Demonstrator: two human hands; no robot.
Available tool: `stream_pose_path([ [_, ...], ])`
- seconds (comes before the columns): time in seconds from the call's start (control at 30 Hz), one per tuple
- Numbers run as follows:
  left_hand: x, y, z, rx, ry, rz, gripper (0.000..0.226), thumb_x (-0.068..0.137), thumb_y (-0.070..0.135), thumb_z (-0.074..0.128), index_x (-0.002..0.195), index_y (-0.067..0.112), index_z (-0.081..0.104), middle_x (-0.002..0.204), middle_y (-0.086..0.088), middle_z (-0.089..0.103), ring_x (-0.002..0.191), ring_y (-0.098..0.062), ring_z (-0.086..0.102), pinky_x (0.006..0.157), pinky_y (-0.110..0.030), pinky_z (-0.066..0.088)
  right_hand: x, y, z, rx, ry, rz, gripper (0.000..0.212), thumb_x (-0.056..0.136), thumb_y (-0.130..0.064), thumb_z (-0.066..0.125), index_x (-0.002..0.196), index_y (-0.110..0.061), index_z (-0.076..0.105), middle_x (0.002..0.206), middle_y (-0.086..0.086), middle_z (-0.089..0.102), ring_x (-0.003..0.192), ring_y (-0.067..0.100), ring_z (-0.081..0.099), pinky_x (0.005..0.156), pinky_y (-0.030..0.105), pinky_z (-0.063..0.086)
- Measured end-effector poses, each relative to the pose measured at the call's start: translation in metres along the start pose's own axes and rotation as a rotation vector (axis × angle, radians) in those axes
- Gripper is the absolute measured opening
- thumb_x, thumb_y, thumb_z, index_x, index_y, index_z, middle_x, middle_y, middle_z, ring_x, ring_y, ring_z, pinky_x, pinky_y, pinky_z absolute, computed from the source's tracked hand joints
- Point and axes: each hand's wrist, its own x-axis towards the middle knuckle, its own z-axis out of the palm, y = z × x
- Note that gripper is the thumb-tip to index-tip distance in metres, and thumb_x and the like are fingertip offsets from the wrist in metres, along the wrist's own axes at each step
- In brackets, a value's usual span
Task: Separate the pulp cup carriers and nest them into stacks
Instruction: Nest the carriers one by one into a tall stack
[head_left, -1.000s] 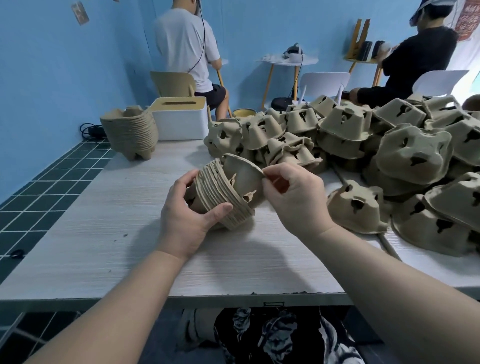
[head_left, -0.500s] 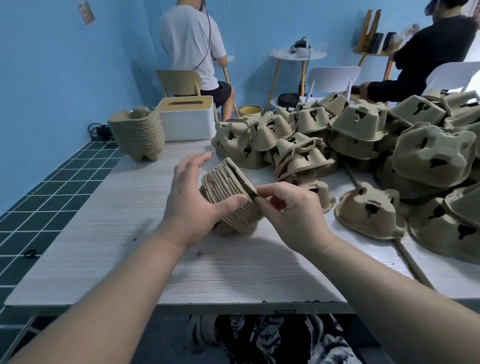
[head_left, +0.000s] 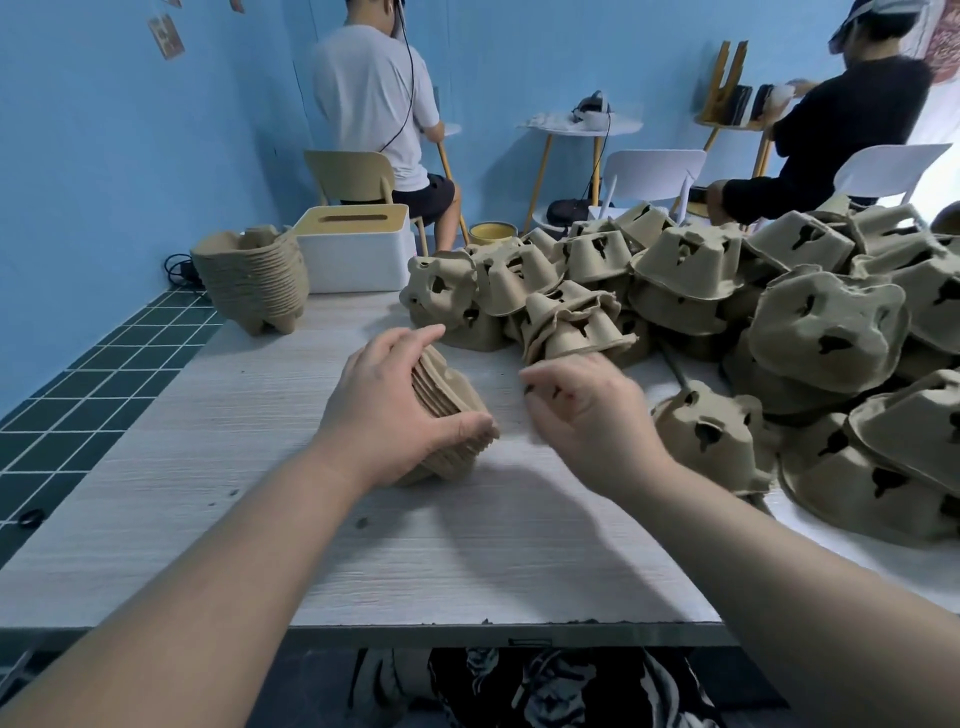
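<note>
My left hand (head_left: 387, 410) grips a small nested stack of brown pulp cup carriers (head_left: 452, 400) lying on its side on the pale wooden table (head_left: 467, 561), thumb under its near edge and fingers over the top. My right hand (head_left: 582, 410) hovers just right of the stack, fingers loosely curled, holding nothing. A big heap of loose carriers (head_left: 727, 312) covers the right half of the table. One single carrier (head_left: 709, 436) lies upside down close to my right wrist. A tall finished stack (head_left: 253, 278) stands at the far left corner.
A white box with a yellow slotted lid (head_left: 356, 247) sits behind the tall stack. Two people sit on chairs beyond the table, facing away. The table's left edge drops to a dark tiled floor (head_left: 78, 384).
My right hand has let go of the stack's top carrier and pulled away to the right. My left hand now holds the stack alone, lower on the table. The view tilted down.
</note>
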Motion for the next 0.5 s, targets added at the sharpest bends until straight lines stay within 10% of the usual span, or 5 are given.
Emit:
stream_pose_path([
  [0.23,0.015,-0.001,0.005,-0.073,0.038,0.056,0.085,0.06,0.048,0.088,0.136,0.031,0.052,0.136,0.007,0.049,0.126,-0.013,0.045,0.101,-0.022,0.032,0.048,0.035,-0.021,-0.266,-0.194,0.173,0.067,0.075,-0.026,0.071,0.137,-0.026,0.047,0.148,0.002,0.034,0.136,0.029,0.023,0.11,0.03,0.021],
  [0.5,0.019,-0.001,0.005,-0.081,-0.071,0.034,0.111,0.059,0.052,0.087,0.151,0.032,0.028,0.149,0.011,0.036,0.136,-0.01,0.035,0.11,-0.029,0.029,0.061,0.054,-0.02,-0.31,-0.31,0.149,0.07,0.073,-0.016,0.067,0.139,-0.023,0.044,0.137,0.003,0.04,0.125,0.029,0.032,0.102,0.031,0.031],
])
